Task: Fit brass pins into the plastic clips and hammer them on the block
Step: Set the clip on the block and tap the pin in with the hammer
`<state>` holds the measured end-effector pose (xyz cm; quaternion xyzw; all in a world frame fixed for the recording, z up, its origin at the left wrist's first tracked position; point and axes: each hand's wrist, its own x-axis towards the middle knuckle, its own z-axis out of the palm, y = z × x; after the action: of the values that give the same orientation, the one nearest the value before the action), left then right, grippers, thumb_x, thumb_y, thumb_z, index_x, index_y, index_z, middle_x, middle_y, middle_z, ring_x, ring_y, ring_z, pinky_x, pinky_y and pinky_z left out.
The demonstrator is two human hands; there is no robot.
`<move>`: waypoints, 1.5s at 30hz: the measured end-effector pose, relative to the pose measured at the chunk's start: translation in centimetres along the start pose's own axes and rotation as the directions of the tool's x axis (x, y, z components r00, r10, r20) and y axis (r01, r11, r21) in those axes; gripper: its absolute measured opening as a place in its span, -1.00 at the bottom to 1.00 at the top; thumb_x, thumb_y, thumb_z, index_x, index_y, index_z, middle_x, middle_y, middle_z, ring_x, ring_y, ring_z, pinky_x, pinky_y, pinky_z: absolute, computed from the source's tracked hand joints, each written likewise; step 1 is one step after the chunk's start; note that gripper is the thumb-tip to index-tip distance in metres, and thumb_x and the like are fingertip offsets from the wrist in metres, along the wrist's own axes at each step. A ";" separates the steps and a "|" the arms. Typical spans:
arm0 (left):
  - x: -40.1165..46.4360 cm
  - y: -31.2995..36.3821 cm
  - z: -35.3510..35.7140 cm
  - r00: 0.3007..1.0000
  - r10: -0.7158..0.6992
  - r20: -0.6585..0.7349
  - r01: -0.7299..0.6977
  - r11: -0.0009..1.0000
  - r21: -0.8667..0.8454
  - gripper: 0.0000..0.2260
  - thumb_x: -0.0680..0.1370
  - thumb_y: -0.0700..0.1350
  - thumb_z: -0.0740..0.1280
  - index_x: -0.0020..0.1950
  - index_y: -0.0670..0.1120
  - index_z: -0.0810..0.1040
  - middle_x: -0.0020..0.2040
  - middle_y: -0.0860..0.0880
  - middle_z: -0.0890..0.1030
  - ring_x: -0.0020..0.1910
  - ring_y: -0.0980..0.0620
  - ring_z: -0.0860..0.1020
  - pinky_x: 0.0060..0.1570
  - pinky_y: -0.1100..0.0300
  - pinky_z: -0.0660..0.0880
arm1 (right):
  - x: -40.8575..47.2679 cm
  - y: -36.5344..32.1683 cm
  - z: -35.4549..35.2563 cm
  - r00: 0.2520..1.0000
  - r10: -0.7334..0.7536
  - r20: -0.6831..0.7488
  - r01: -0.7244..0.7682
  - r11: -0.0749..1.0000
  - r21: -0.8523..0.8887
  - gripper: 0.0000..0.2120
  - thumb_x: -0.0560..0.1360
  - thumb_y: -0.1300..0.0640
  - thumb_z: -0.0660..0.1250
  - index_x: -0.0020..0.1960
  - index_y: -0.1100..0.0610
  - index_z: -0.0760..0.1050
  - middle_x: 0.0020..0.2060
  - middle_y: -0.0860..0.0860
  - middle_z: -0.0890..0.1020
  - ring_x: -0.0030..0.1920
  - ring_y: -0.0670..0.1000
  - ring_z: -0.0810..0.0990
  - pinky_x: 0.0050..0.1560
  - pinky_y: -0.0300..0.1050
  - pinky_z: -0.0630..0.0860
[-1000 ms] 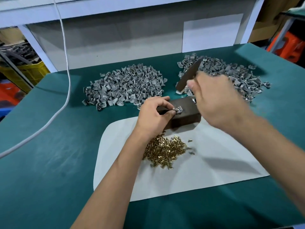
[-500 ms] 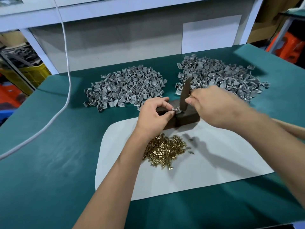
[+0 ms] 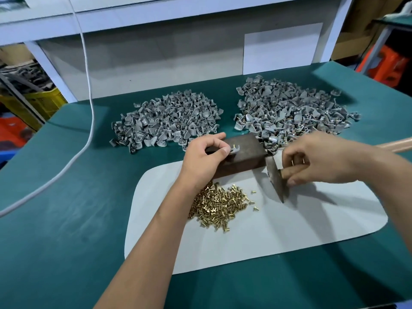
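A small grey plastic clip (image 3: 234,150) with a brass pin standing in it sits on the dark rectangular block (image 3: 242,156), pinched by the left hand (image 3: 206,157). The right hand (image 3: 321,159) grips a wooden-handled hammer (image 3: 276,177), its metal head resting on the white mat (image 3: 289,226). Loose brass pins (image 3: 217,205) lie beside the block; two grey clip heaps (image 3: 167,119) sit behind.

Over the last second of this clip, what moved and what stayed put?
The right hand brought the hammer down from its raised position over the block, struck at the clip, then lowered it right of the block, head now near the white mat. It grips the hammer throughout. The left hand kept pinching the clip on the block. Both grey clip piles and the brass pins did not shift.
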<state>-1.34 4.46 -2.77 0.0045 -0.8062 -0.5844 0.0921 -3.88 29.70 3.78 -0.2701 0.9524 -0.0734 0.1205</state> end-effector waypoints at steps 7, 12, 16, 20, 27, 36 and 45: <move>0.0 -0.2 0.1 0.974 0.226 -0.030 -0.221 0.967 0.125 -0.91 0.55 -0.20 0.48 -0.10 -0.02 0.68 0.24 0.06 0.66 0.33 0.06 0.53 0.43 -0.02 0.38 | 1.1 -0.8 -0.4 0.931 0.009 -0.365 0.047 0.988 0.144 -0.89 0.42 -0.02 0.58 -0.18 -0.07 0.65 -0.36 -0.18 0.65 -0.29 -0.24 0.60 -0.20 -0.22 0.55; 0.1 -0.1 0.1 0.905 0.419 -0.067 -0.394 0.888 0.235 -0.92 0.51 -0.23 0.52 -0.06 -0.06 0.71 0.15 0.06 0.69 0.30 0.00 0.51 0.35 0.23 0.35 | 3.3 -4.0 2.8 0.876 0.006 -0.482 0.237 0.866 0.441 -0.72 0.40 0.03 0.60 0.08 -0.02 0.65 -0.22 -0.14 0.67 -0.20 -0.16 0.64 -0.17 -0.32 0.54; 0.2 -0.2 0.1 0.882 0.465 -0.072 -0.438 0.867 0.239 -0.89 0.48 -0.24 0.54 -0.03 -0.10 0.72 0.12 0.05 0.70 0.26 0.00 0.55 0.32 0.12 0.42 | 3.7 -4.3 4.4 0.734 0.061 -0.677 0.381 0.787 0.485 -0.77 0.40 0.19 0.59 0.03 0.09 0.68 -0.21 -0.09 0.69 -0.15 -0.08 0.68 -0.08 -0.18 0.63; 0.3 -0.4 0.0 0.849 0.523 -0.072 -0.494 0.836 0.239 -0.89 0.48 -0.25 0.54 -0.03 -0.11 0.73 0.08 0.04 0.71 0.22 -0.02 0.57 0.27 0.02 0.49 | 3.8 -4.4 5.3 0.664 0.052 -0.746 0.438 0.781 0.445 -0.73 0.39 0.27 0.58 0.06 0.11 0.67 -0.20 -0.07 0.69 -0.15 -0.09 0.68 -0.10 -0.16 0.64; 0.0 0.2 0.2 0.800 0.594 -0.091 -0.557 0.790 0.256 -0.88 0.46 -0.23 0.57 -0.02 -0.12 0.75 0.04 0.03 0.72 0.17 -0.02 0.59 0.20 -0.04 0.53 | 3.4 -4.2 5.6 0.548 -0.030 -0.836 0.470 0.838 0.278 -0.77 0.43 0.28 0.55 0.07 0.13 0.68 -0.09 -0.08 0.71 -0.08 -0.15 0.67 -0.04 -0.25 0.61; -0.5 0.9 0.4 0.753 0.651 -0.093 -0.585 0.728 0.356 -0.84 0.42 -0.16 0.62 -0.05 -0.14 0.75 0.00 0.02 0.72 0.11 -0.06 0.59 0.17 0.08 0.51 | 3.2 -4.5 5.7 0.508 -0.129 -0.852 0.416 0.903 0.111 -0.77 0.44 0.35 0.49 0.06 0.16 0.67 -0.04 -0.02 0.72 -0.02 -0.06 0.66 0.06 -0.34 0.52; -0.8 1.0 0.8 0.688 0.726 -0.024 -0.631 0.613 0.475 -0.98 0.53 -0.28 0.48 -0.06 -0.22 0.69 -0.08 -0.05 0.69 -0.02 -0.08 0.59 0.01 0.03 0.53 | 3.2 -5.2 6.0 0.551 -0.072 -0.832 0.437 0.874 0.213 -0.77 0.40 0.38 0.51 0.02 0.19 0.66 -0.15 -0.01 0.69 -0.15 -0.09 0.63 -0.10 -0.37 0.53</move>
<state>-0.56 5.63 -2.20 -0.2196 -0.8396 -0.3078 0.3900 -2.32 23.17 -1.49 -0.3154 0.8154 -0.3953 -0.2817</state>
